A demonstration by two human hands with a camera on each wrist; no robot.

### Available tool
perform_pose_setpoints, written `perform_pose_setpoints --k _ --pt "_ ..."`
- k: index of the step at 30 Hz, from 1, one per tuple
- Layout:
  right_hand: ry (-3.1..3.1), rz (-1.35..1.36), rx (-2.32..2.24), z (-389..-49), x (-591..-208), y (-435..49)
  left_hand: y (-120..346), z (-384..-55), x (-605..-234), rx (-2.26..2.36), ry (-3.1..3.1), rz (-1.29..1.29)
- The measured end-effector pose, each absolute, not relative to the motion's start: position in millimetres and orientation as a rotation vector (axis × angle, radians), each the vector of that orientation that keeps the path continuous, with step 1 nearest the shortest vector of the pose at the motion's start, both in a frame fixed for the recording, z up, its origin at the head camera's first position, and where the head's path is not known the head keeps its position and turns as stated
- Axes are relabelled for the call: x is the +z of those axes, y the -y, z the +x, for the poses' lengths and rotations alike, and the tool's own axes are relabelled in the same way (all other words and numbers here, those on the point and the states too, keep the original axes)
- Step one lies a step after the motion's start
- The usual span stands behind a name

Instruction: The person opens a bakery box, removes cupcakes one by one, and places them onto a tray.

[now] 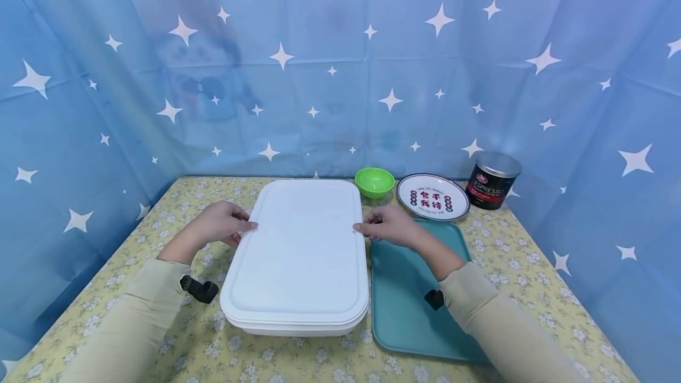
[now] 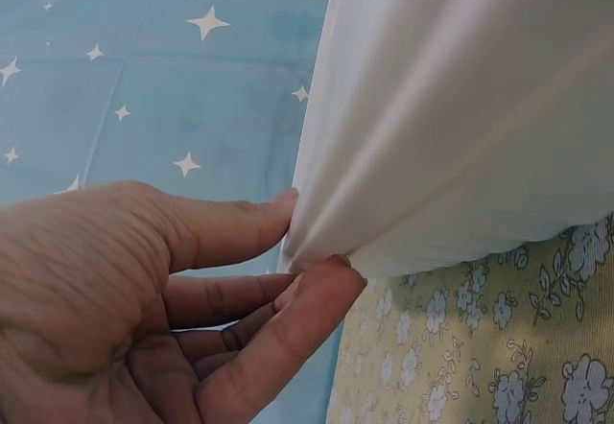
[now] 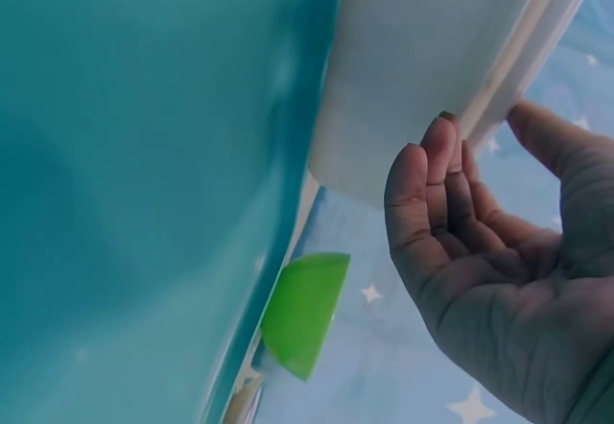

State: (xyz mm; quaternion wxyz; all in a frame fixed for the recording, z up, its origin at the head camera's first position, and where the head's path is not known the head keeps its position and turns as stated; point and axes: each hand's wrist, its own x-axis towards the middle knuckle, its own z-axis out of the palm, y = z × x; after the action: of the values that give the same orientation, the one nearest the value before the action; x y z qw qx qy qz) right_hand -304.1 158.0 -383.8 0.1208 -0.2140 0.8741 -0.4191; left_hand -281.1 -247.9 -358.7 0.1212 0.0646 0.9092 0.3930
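A white lidded plastic box [image 1: 298,327] stands on the table, longer front to back than across. Its flat white lid [image 1: 303,247] covers the top. At the lid's left edge, toward the back, my left hand [image 1: 223,223] pinches the rim, thumb above and fingers below; the left wrist view shows this hand [image 2: 192,299] close up. Opposite it, my right hand [image 1: 391,226] holds the lid's right edge. From the right wrist, that hand [image 3: 499,242] has its thumb at the rim and its other fingers bent beneath it. The box's inside is hidden.
Right of the box lies a teal tray [image 1: 409,312], partly under my right forearm. Behind stand a bright green bowl [image 1: 375,183], a white plate [image 1: 433,197] with red characters and a black espresso tin [image 1: 492,182]. A blue starry curtain [image 1: 340,129] borders the floral-covered table [image 1: 191,324].
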Motion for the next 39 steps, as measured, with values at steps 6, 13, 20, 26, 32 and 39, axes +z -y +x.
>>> perform_pose_setpoints --k 6,13,20,26,32,39 --pt "-2.504 -0.545 -1.316 -301.5 -382.6 -155.8 249.0 -278.3 -355.3 1.196 -2.655 0.179" --pt "-2.442 -0.449 -1.431 -299.3 -375.8 -154.5 250.8 -277.4 -348.0 1.197 -2.669 0.172" --pt "-2.368 -0.439 -1.487 -300.4 -370.7 -146.7 260.6 -279.4 -340.6 1.157 -2.691 0.156" --pt "-2.278 -0.425 -1.557 -300.9 -363.1 -133.0 272.7 -277.1 -328.6 1.133 -2.733 0.161" --pt "-2.221 -0.421 -1.608 -305.4 -355.8 -115.6 285.3 -272.9 -314.9 1.118 -2.764 0.148" --pt "-2.161 -0.436 -1.642 -308.3 -348.2 -93.4 305.3 -272.1 -309.0 1.089 -2.768 0.117"
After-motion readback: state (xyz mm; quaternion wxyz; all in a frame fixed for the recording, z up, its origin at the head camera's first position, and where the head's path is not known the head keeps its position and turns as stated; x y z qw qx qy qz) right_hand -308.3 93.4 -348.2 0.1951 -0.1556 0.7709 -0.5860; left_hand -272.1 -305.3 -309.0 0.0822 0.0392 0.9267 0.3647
